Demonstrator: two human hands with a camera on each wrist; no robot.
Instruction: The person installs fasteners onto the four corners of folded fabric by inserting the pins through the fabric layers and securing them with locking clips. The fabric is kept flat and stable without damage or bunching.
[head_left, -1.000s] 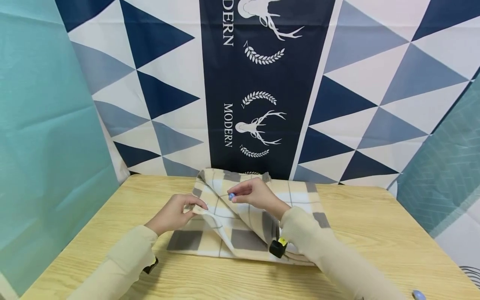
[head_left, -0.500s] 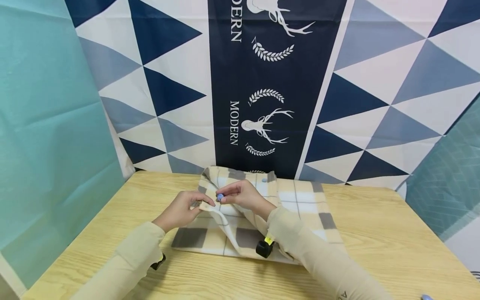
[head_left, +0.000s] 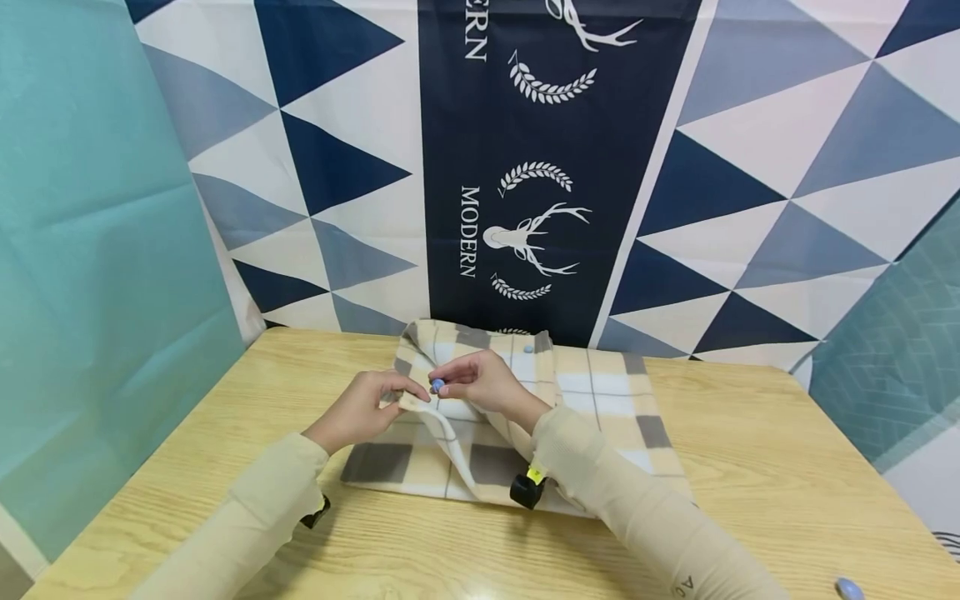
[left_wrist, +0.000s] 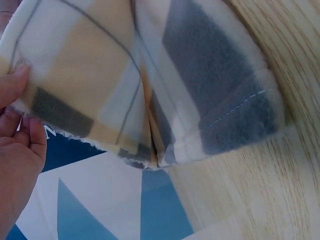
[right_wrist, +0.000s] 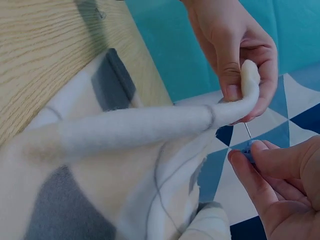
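Note:
A plaid fleece blanket (head_left: 611,408) in cream, white and grey lies folded on the table, its left part lifted. My left hand (head_left: 366,410) pinches the raised edge between thumb and fingers; the left wrist view shows the thumb on top of the cloth. Close beside it, my right hand (head_left: 489,386) pinches a small blue-headed pin (head_left: 437,385). In the right wrist view, a thin metal shaft (right_wrist: 248,131) runs from the blue head up to the cloth edge by the left fingers. Whether its tip is inside the cloth cannot be seen.
A second small blue piece (head_left: 528,349) sits on the blanket near its back edge. Another blue piece (head_left: 849,588) lies at the table's front right. The wooden table (head_left: 750,467) backs onto a patterned curtain (head_left: 517,125), with a teal sheet (head_left: 105,250) at the left.
My right hand has moved left with the blue-headed pin, up to the blanket edge in my left hand. The blue piece at the blanket's back has come into sight.

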